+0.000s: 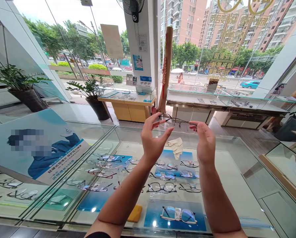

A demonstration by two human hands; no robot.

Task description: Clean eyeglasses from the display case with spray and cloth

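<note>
A pair of thin dark-framed eyeglasses (179, 124) is held up above the glass display counter, between my two hands. My left hand (153, 137) grips the left end, its fingertips at the frame and its thumb reaching below the left lens. At the right end, my right hand (205, 140) pinches the frame between thumb and fingers. Beneath the eyeglasses, a crumpled cream cloth (176, 147) lies on the counter. Several rows of eyeglasses show through the glass below my forearms, among them a pale-framed pair (179, 215) near the front.
The glass counter (227, 140) spans the foreground. On its left stands a large poster board (63, 132). A yellow object (135, 214) shows by my left forearm. Beyond are low showcases (195, 99), a wooden post (166, 69) and potted plants (95, 105) before the windows.
</note>
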